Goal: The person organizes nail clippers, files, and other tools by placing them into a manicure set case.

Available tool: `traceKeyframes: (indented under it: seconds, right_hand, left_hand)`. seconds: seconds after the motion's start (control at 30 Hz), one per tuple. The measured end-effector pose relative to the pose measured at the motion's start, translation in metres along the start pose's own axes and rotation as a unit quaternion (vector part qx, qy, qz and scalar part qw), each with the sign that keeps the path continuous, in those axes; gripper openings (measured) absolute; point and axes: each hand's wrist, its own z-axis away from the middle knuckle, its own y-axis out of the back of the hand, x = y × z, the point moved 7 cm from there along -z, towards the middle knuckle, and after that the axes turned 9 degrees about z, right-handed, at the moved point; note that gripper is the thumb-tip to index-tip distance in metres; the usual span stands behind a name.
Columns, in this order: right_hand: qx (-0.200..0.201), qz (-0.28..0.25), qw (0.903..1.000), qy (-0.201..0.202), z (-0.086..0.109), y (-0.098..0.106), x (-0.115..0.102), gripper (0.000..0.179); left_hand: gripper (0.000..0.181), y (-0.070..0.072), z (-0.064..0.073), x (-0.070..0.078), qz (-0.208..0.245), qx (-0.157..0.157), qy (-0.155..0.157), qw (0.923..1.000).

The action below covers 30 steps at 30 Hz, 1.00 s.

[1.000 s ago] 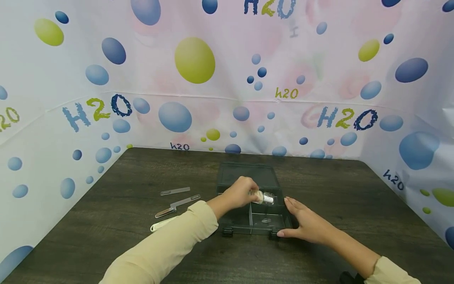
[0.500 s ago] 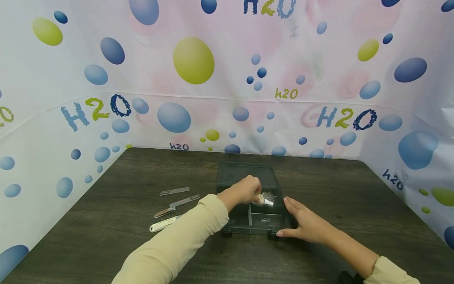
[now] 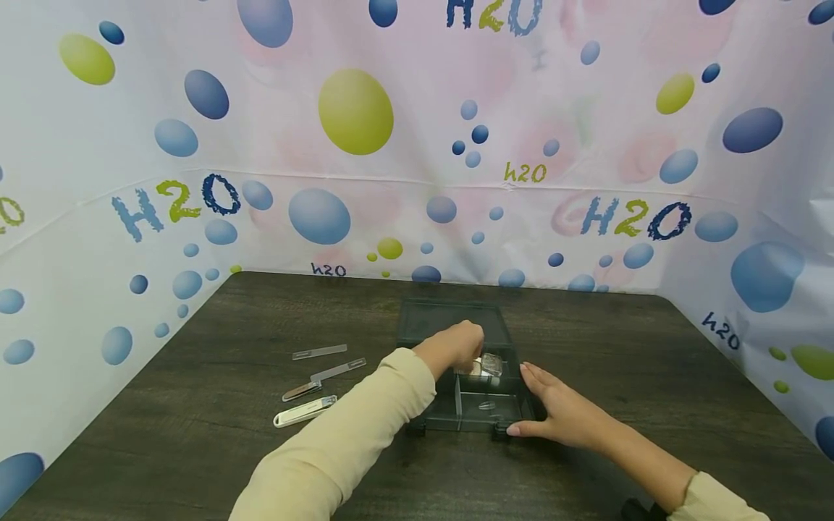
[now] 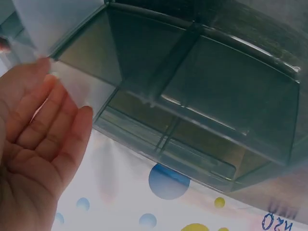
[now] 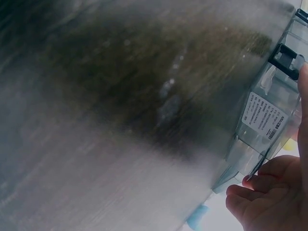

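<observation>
An organizer box [image 3: 478, 427] of dark clear plastic lies with its lid [image 3: 449, 322] folded back. My left hand [image 3: 456, 344] reaches into the rear right compartment and pinches a small clear container with a whitish part [image 3: 491, 364]; the fingertips are mostly hidden in the head view. In the left wrist view the curled fingers of the left hand [image 4: 43, 139] are beside the dividers. My right hand [image 3: 563, 412] rests along the box's right side, fingers extended, thumb at the front latch [image 3: 500, 429]. The right wrist view shows its fingertips at the wall near a printed label [image 5: 263, 115].
Left of the box lie a white nail clipper [image 3: 305, 411], a smaller brown-and-silver clipper [image 3: 301, 391] and two flat clear strips, one nearer [image 3: 339, 369] and one farther [image 3: 319, 352]. A patterned sheet [image 3: 365, 217] rises behind the dark table [image 3: 195, 405].
My left hand has moved a little right and lower into the box, with the small container turning. The white clipper shows more fully beside the sleeve. My right hand has stayed put.
</observation>
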Motion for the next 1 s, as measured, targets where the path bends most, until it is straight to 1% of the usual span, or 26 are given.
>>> traceKeyframes:
  seconds: [0.07,0.13,0.23,0.4,0.53,0.7,0.9,1.0]
  right_hand:
    - [0.0,-0.001,1.0,-0.001,0.0,0.0,0.0,0.106]
    - [-0.001,-0.003,1.0,-0.001,0.0,-0.001,-0.001,0.106]
    - [-0.001,-0.003,1.0,0.001,0.0,-0.001,-0.001,0.106]
    - [0.0,-0.002,1.0,0.004,0.0,0.0,-0.002,0.106]
    - [0.001,-0.003,1.0,0.005,0.0,0.0,-0.002,0.107]
    - [0.0,0.001,1.0,0.001,0.0,0.0,0.0,0.107]
    - [0.002,0.009,1.0,0.001,0.0,0.001,0.0,0.107]
    - [0.003,0.011,0.9999,0.001,0.001,0.001,-0.001,0.107]
  left_hand:
    - [0.009,-0.002,-0.001,-0.001,-0.002,-0.003,0.008,1.0]
    - [0.008,-0.003,-0.003,-0.002,-0.003,-0.001,0.011,0.9999]
    - [0.009,-0.005,-0.002,-0.002,-0.004,0.004,0.006,1.0]
    - [0.013,-0.001,0.003,0.001,-0.002,0.016,-0.016,0.9997]
    - [0.011,0.004,0.007,0.004,0.008,0.026,-0.045,0.9986]
    - [0.02,0.014,0.016,0.006,0.031,0.054,-0.08,0.9948]
    - [0.032,0.027,0.033,0.001,0.072,0.094,-0.096,0.9883]
    - [0.035,0.033,0.043,-0.003,0.084,0.119,-0.109,0.9833]
